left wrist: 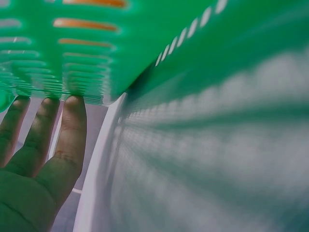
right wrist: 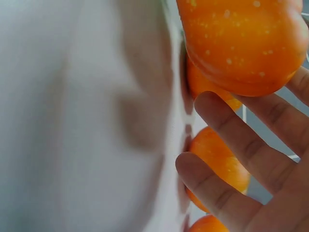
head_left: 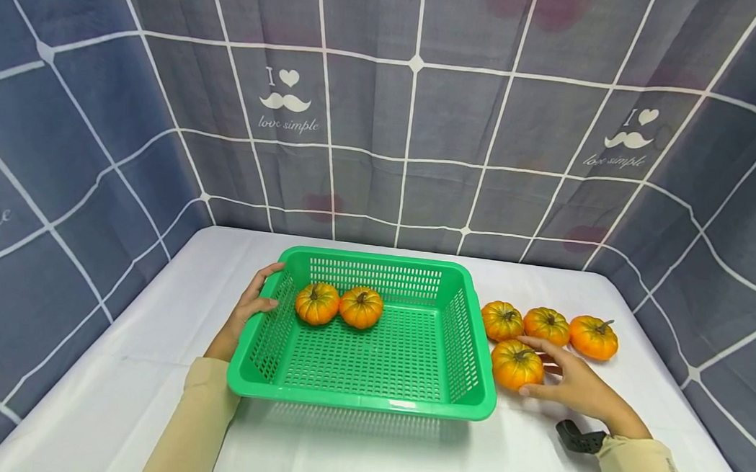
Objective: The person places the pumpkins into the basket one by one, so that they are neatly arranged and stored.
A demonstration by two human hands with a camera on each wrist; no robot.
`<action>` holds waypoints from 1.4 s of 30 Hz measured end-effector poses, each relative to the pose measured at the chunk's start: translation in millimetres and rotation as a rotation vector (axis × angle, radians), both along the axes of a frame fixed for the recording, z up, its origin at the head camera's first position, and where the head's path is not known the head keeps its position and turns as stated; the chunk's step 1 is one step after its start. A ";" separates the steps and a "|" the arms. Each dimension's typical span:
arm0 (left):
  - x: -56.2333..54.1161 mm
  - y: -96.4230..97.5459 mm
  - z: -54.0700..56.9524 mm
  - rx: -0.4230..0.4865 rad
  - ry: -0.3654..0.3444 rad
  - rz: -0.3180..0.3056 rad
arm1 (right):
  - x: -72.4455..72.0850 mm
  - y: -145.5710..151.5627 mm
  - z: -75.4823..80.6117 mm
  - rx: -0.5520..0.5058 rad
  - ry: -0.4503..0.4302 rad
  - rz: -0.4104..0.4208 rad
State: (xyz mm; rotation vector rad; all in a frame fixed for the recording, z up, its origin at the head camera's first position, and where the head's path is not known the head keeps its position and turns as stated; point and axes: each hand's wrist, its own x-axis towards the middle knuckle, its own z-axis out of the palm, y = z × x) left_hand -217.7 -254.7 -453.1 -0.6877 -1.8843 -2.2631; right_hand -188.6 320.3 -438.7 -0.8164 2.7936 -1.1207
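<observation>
A green plastic basket (head_left: 368,403) stands on the white-covered table with two small orange pumpkins (head_left: 317,304) (head_left: 361,308) in its back left part. My left hand (head_left: 246,312) holds the basket's left side, thumb over the rim; in the left wrist view its straight fingers (left wrist: 67,140) touch the slotted outer wall. Just right of the basket, my right hand (head_left: 570,381) grips another pumpkin (head_left: 517,365) between thumb and fingers. The right wrist view shows this pumpkin (right wrist: 246,43) above the tabletop, with two fingers held away from it.
Three more pumpkins (head_left: 502,321) (head_left: 546,326) (head_left: 594,337) sit in a row behind my right hand. A grey checked curtain (head_left: 368,185) encloses the white table (head_left: 149,366) at the back and sides. A black band (head_left: 579,437) is on my right wrist.
</observation>
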 end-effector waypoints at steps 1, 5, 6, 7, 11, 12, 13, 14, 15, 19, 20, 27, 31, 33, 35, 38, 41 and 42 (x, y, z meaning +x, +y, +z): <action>-0.1 0.0 0.0 -0.004 0.003 0.003 | 0.4 -0.1 1.4 -0.003 0.005 -0.007; -0.1 -0.3 0.0 0.003 0.004 -0.004 | 1.6 -0.8 7.2 0.000 0.023 -0.017; -0.1 -0.3 0.0 0.005 0.003 -0.008 | 2.0 -1.1 8.6 0.002 0.028 -0.022; -0.1 -0.4 -0.2 0.010 0.001 -0.012 | 2.4 -1.4 9.8 0.005 0.032 -0.031; 0.3 0.1 0.0 0.017 -0.004 -0.016 | 4.1 -2.0 15.7 0.023 0.062 -0.059; 0.3 0.2 0.0 0.012 -0.003 -0.011 | 4.4 -1.9 17.3 0.027 0.071 -0.064; 0.2 0.3 0.0 0.000 0.003 -0.001 | 4.7 -1.9 18.9 0.031 0.078 -0.068; 0.1 0.5 0.0 -0.009 0.006 0.008 | 5.0 -1.8 20.7 0.033 0.082 -0.072; 0.0 0.7 0.0 -0.013 0.007 0.014 | 5.1 -1.5 21.9 0.033 0.089 -0.073; -0.5 1.0 -0.2 -0.035 0.019 0.037 | 6.2 -1.6 27.1 0.035 0.116 -0.088; -0.6 1.0 -0.3 -0.035 0.021 0.037 | 6.5 -1.8 28.2 0.036 0.120 -0.092; -1.3 0.0 -0.8 -0.015 0.022 0.013 | 9.2 -4.9 36.3 0.044 0.123 -0.145; -1.9 -0.2 -0.8 0.022 0.005 -0.020 | 9.9 -6.2 40.7 0.045 0.132 -0.148; -2.3 -0.5 -1.3 0.032 0.007 -0.032 | 9.4 -7.1 42.9 0.036 0.146 -0.136; -2.7 -0.8 -1.7 0.039 0.012 -0.042 | 8.5 -7.9 44.5 0.021 0.172 -0.119; -3.1 -1.2 -2.2 0.039 0.022 -0.048 | 7.4 -10.0 46.1 -0.014 0.206 -0.086; -3.0 -1.4 -2.4 0.042 0.017 -0.048 | 6.6 -12.9 48.1 -0.041 0.230 -0.058; -2.9 -1.4 -2.3 0.042 0.015 -0.048 | 6.4 -13.9 49.0 -0.048 0.234 -0.052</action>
